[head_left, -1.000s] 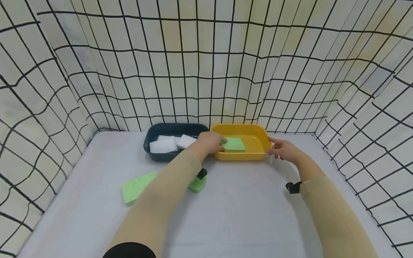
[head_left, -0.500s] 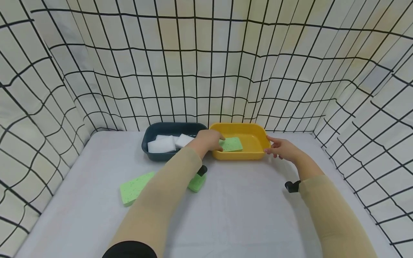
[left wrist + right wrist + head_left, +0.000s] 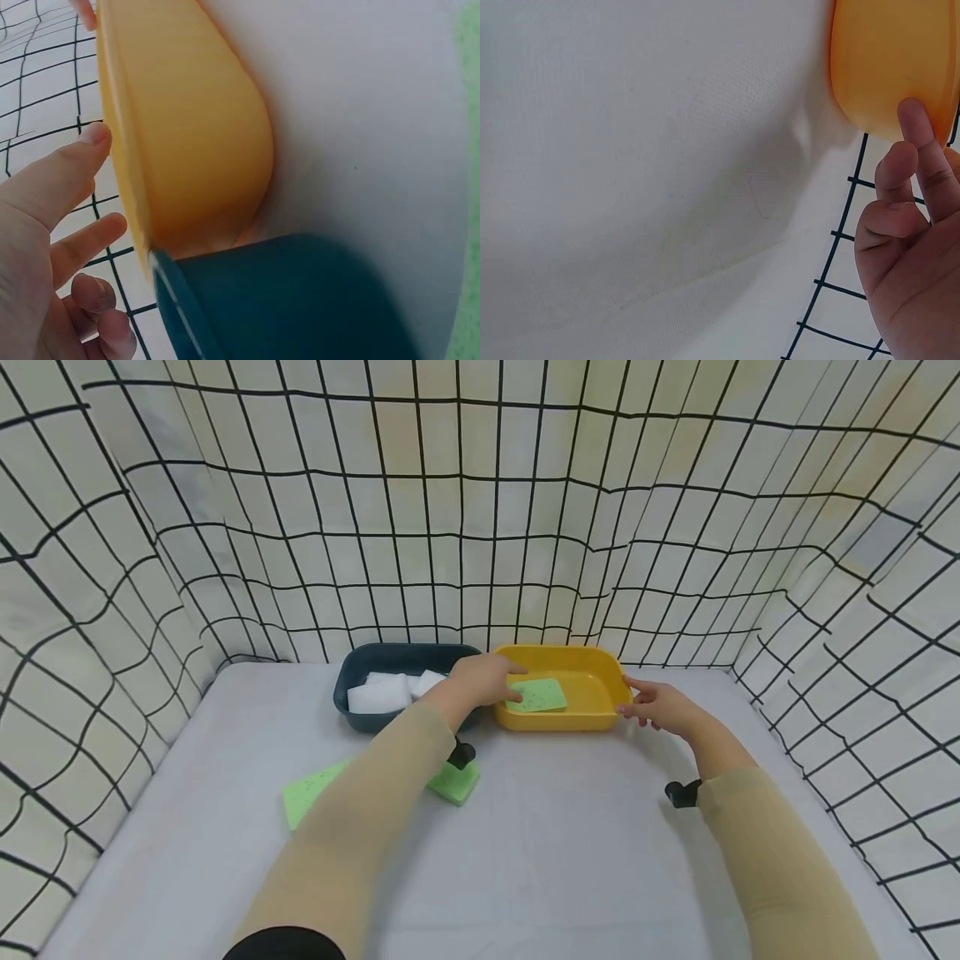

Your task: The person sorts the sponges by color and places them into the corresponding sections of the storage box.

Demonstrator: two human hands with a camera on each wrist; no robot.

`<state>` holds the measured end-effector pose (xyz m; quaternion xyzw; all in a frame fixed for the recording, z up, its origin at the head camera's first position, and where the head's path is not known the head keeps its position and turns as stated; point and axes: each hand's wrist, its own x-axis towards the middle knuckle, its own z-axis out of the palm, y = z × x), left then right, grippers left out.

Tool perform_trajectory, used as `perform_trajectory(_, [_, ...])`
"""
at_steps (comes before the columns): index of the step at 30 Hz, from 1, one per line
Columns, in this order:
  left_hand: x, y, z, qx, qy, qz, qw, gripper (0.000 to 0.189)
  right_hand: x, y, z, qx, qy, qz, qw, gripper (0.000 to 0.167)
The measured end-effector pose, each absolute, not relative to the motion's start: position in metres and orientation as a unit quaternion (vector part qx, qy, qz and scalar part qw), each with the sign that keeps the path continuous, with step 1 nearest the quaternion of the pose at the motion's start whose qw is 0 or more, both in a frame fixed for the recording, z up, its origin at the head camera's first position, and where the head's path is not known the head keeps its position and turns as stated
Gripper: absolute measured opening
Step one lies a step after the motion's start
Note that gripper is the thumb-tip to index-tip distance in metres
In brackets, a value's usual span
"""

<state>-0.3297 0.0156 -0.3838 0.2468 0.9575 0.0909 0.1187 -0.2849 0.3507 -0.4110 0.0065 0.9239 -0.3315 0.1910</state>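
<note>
In the head view a green sponge (image 3: 542, 695) lies flat in the left part of the yellow tray (image 3: 588, 722). My left hand (image 3: 478, 681) hovers over the tray's left end, fingers spread; the left wrist view shows nothing between them. Beneath that hand, the dark blue tray (image 3: 367, 724) holds several white sponge blocks (image 3: 377, 695). My right hand (image 3: 667, 708) holds the yellow tray's right end, one digit at the rim and another against the outer wall. Its other fingers curl loosely in the right wrist view.
One green sponge (image 3: 303, 795) and another green sponge (image 3: 455, 783) lie on the white tabletop (image 3: 570, 860), partly hidden by my left forearm. Black wire mesh (image 3: 495, 535) rises behind the trays and along both sides.
My left fingers have let go of the green sponge, which now lies flat in the yellow tray. The left hand has shifted slightly left; the right hand stays at the tray's end.
</note>
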Motion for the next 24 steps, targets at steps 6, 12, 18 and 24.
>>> perform_trajectory(6, [-0.320, 0.003, -0.377, 0.255, 0.954, 0.112, 0.108, 0.059, -0.285, 0.351, -0.412, 0.008, 0.924, -0.330, 0.192, 0.082])
perform_trajectory(12, [-0.303, -0.013, -0.372, 0.276, 0.949, 0.126, 0.091, 0.057, -0.285, 0.353, -0.413, 0.005, 0.923, -0.331, 0.194, 0.083])
perform_trajectory(18, [-0.284, -0.037, -0.365, 0.303, 0.943, 0.115, 0.071, 0.057, -0.285, 0.353, -0.413, -0.003, 0.926, -0.325, 0.192, 0.083])
perform_trajectory(24, [-0.262, -0.064, -0.361, 0.324, 0.940, 0.088, 0.066, 0.055, -0.287, 0.354, -0.414, -0.010, 0.926, -0.325, 0.191, 0.084])
